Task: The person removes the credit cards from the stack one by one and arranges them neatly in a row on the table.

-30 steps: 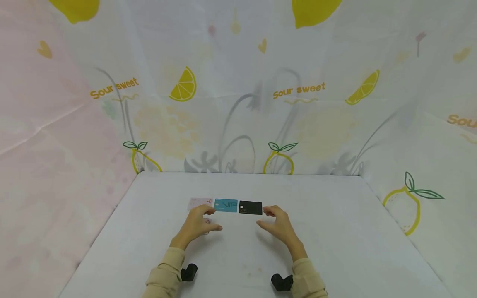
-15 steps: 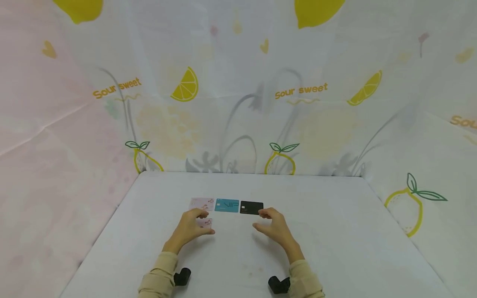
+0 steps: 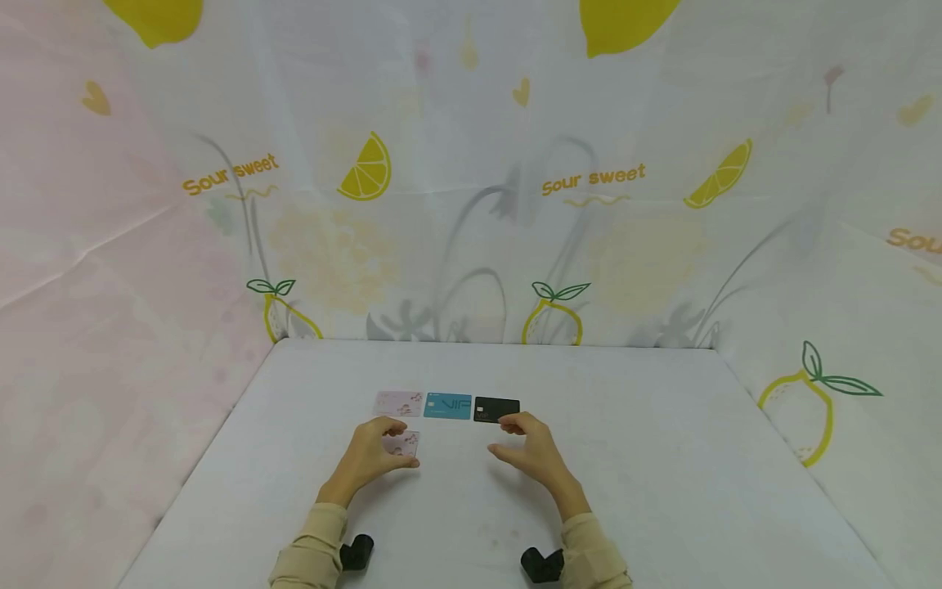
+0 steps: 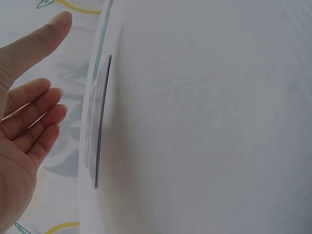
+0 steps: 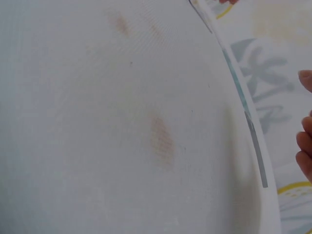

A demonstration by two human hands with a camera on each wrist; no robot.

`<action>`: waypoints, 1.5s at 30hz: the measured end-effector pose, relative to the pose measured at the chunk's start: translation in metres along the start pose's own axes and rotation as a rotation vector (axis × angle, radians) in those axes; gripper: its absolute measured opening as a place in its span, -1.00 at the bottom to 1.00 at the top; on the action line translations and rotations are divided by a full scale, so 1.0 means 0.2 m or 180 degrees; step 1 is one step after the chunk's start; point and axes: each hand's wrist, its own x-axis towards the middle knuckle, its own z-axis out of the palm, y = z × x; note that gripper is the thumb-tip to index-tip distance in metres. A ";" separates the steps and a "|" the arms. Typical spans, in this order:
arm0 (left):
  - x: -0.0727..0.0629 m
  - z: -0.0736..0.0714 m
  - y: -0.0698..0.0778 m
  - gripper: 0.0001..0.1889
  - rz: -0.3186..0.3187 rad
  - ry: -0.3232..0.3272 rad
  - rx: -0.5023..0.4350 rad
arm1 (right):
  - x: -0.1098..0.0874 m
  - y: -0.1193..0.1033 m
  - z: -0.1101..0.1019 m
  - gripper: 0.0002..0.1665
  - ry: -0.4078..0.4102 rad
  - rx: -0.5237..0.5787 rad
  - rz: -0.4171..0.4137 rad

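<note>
Three flat cards lie side by side in a row on the white table: a pink patterned card, a blue card marked VIP and a black card. A second pink patterned card lies nearer the person, partly covered by the left hand. My left hand hovers over that card, fingers loosely bent and thumb apart, holding nothing. My right hand hovers at the black card's near edge, its fingertips overlapping it in the head view, also with nothing held. Side-on in the left wrist view, the nearer pink card shows beside the relaxed left hand.
The white table ends at a fabric backdrop printed with lemons and words. Pink-toned fabric stands along the left side. Black devices sit at both wrists, beside beige sleeves. Faint brownish stains mark the tabletop.
My left hand has drawn left and slightly back, uncovering more of both pink cards. The right hand has shifted a little left, over the black card's near edge. The cards stay in place.
</note>
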 end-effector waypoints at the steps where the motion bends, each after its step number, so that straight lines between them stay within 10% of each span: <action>1: 0.00 0.00 0.00 -0.41 -0.0002 0.0013 0.0017 | 0.00 0.00 0.01 -0.56 -0.0005 0.0010 -0.0017; 45: 0.03 -0.08 -0.08 -0.37 0.0131 -0.0047 0.0136 | 0.14 -0.09 0.21 -0.48 -0.0566 0.0240 -0.0020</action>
